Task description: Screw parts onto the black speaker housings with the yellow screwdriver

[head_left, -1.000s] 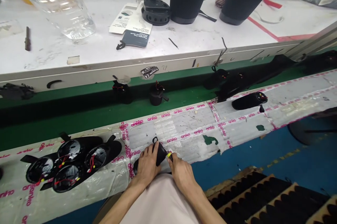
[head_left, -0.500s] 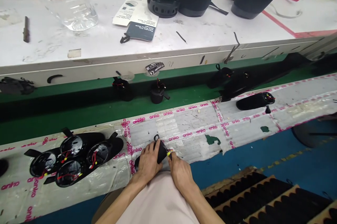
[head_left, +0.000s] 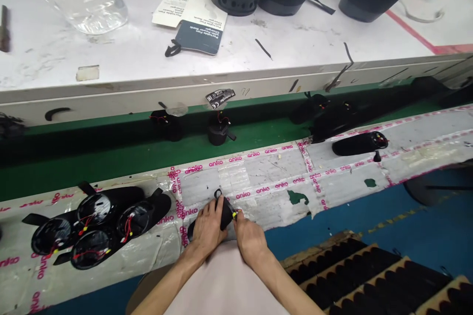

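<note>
Near my body, a black cylindrical speaker housing [head_left: 226, 212] lies on its side on the taped ledge, a strap loop sticking up from its rim. My left hand [head_left: 209, 225] is wrapped over it from above and grips it. My right hand [head_left: 250, 236] is closed in a pinch at its open right end, on the wires [head_left: 235, 215] with a yellow connector. The fingertips hide part of the wires. To the left lies a cluster of similar black housings [head_left: 96, 209], their open ends showing red wires and small connectors.
Another black housing [head_left: 356, 143] lies farther right on the ledge [head_left: 258, 167]. Behind, a green belt [head_left: 254, 132] carries several black pieces. The white bench [head_left: 133, 58] above holds a clear bottle [head_left: 94, 4], cards [head_left: 201, 36] and dark cylinders. Racks of black cylinders [head_left: 369, 275] stand at lower right.
The view has shifted slightly, so the bench items and left cluster sit a little differently. My right fingers have shifted slightly at the wires; my left hand keeps its hold on the housing.
</note>
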Tool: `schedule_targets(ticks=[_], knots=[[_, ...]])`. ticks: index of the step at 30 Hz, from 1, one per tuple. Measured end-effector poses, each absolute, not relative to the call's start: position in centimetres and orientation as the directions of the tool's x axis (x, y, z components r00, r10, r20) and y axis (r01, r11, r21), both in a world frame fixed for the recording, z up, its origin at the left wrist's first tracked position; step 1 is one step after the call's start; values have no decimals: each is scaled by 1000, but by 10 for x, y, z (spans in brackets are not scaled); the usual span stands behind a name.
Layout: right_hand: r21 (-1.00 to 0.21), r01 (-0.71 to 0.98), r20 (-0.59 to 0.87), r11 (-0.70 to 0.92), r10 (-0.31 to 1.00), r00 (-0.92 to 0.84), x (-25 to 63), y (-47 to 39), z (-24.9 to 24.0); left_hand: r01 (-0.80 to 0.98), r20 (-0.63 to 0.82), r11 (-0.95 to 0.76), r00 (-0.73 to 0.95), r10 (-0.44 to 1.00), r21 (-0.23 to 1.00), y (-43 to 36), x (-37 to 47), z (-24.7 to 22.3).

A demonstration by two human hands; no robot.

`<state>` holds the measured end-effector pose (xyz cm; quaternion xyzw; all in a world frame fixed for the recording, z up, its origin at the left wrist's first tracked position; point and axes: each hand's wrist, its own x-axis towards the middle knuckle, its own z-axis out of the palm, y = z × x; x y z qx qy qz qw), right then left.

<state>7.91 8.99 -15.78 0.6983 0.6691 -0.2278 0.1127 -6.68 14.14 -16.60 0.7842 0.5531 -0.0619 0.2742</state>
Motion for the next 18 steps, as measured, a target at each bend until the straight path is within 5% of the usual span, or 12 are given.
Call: schedule_targets(ticks=[11, 18], knots=[[-398, 898, -360, -189, 932, 37, 93, 90, -153, 881, -408, -126, 332, 850, 455, 143, -74, -167], [-429, 880, -343, -202, 938, 48, 96, 79, -143, 850, -395, -49, 294, 871, 525, 140, -92, -158]])
